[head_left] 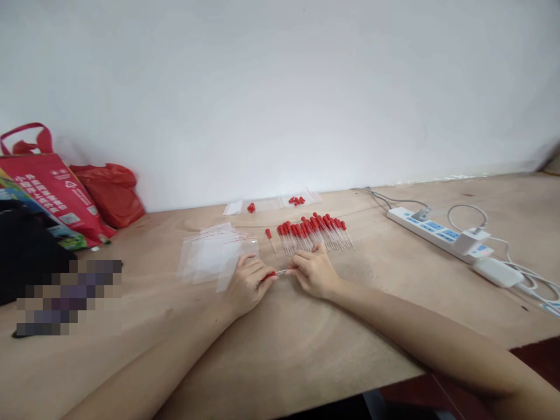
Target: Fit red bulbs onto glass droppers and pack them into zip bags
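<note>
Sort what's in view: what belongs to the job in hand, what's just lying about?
Job, judging by the work:
- red-topped dropper held by left grip and right grip
- row of droppers
- lone dropper
- loose red bulbs
- clear bags

Probably just lying about:
- power strip
- white adapter
- printed red bag
- plain red bag
- black item, unclear

droppers (pixel 315 224) left of power strip (pixel 448 234)
</note>
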{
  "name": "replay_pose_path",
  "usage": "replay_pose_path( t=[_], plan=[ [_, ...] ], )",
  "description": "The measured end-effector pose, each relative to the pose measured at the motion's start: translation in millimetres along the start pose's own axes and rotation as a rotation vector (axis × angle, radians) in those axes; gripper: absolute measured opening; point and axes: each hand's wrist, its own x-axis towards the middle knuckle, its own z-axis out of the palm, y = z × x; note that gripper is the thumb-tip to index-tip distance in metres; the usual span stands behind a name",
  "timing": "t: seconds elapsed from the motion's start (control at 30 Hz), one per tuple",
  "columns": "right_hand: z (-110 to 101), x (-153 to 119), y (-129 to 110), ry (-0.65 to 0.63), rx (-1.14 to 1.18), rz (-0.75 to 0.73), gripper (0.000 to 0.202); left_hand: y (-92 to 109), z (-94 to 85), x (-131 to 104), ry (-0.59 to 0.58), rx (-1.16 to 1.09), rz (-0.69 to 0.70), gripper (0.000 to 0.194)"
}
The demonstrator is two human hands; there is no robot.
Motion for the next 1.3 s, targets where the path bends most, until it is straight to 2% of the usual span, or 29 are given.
replay_pose_path(
  t=[0.33, 0.6, 0.77, 0.9, 1.0, 1.07, 1.13, 1.2, 1.3],
  plan=[
    [3, -4, -2, -0.090, 0.026, -0.023, 0.024, 5, -1.2, 3, -0.009, -0.007, 0.097, 0.013],
    [4, 2, -4, -0.210, -0.013, -0.034, 0.027, 5, 0.2, 4, -0.041, -0.009, 0.098, 0.017],
    [-6, 6, 0, -0.245, -0.028, -0.099, 0.030, 2, -3.4, 6, -0.050, 0.042, 0.067, 0.017],
    [-16, 6, 2, -0.241, -0.059, -0.109, 0.023, -2, -6.6, 6, -0.020, 0.069, 0.032, 0.015],
    [-16, 8, 3, -0.230, -0.088, -0.011, 0.021, -8, -9.3, 6, 0.012, 0.120, -0.034, 0.018],
    [-12, 14, 4, -0.163, -0.077, 0.148, 0.018, -13, -10.6, 4, 0.074, 0.200, -0.141, 0.036],
    [-5, 24, 5, -0.081, -0.039, 0.341, 0.016, -20, -10.2, 0, 0.094, 0.276, -0.242, 0.046],
    [5, 36, 6, -0.035, -0.027, 0.485, 0.019, -27, -7.5, -6, 0.031, 0.328, -0.309, 0.047],
    [22, 56, 6, -0.049, -0.092, 0.578, 0.019, -32, -0.9, -15, -0.117, 0.363, -0.364, 0.049]
  ],
)
